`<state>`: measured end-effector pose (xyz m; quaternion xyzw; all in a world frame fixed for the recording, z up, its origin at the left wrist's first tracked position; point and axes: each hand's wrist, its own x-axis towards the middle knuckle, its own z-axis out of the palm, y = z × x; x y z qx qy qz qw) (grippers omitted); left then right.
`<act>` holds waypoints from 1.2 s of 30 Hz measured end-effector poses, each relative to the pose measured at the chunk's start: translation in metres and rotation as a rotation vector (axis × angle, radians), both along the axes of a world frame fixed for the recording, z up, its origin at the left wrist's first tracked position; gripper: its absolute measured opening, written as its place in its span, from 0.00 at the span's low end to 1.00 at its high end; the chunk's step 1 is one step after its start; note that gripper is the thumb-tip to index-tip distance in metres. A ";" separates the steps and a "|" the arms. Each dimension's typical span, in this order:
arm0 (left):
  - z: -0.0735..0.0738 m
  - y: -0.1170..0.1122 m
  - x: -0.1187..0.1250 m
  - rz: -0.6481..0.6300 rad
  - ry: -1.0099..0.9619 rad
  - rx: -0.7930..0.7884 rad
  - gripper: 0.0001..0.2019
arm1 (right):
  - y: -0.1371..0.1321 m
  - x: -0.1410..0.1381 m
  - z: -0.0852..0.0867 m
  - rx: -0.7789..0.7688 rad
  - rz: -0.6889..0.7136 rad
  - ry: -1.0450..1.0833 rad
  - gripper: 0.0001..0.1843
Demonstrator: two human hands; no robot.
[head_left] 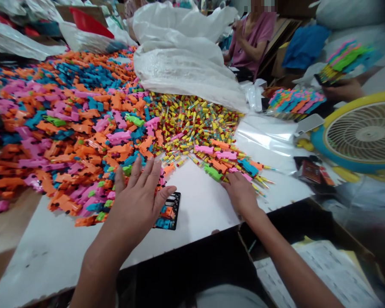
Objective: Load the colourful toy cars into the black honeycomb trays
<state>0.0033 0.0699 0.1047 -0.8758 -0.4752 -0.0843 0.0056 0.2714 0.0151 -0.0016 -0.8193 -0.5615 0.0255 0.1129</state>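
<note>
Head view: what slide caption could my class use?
Left hand spread by a colourful heap of pieces, right hand at a smaller multicoloured cluster.

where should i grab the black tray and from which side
Probably by the right rim of the black tray, coming from the right: that straight edge shows uncovered beside the white tabletop, while the left hand hides its left part.
</note>
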 end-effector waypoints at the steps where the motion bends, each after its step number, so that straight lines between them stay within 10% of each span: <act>1: 0.001 -0.001 0.002 0.023 0.005 0.011 0.42 | 0.001 0.000 0.000 -0.023 0.025 0.002 0.06; 13: -0.007 -0.005 0.009 -0.010 0.065 0.114 0.40 | 0.010 -0.099 -0.013 -0.045 0.455 1.648 0.14; 20: -0.008 -0.005 0.008 -0.026 0.059 0.118 0.39 | 0.012 -0.095 -0.027 0.056 0.586 1.303 0.10; 36: -0.013 0.002 0.002 -0.115 0.013 0.163 0.41 | 0.027 -0.084 0.006 -0.141 1.066 0.792 0.08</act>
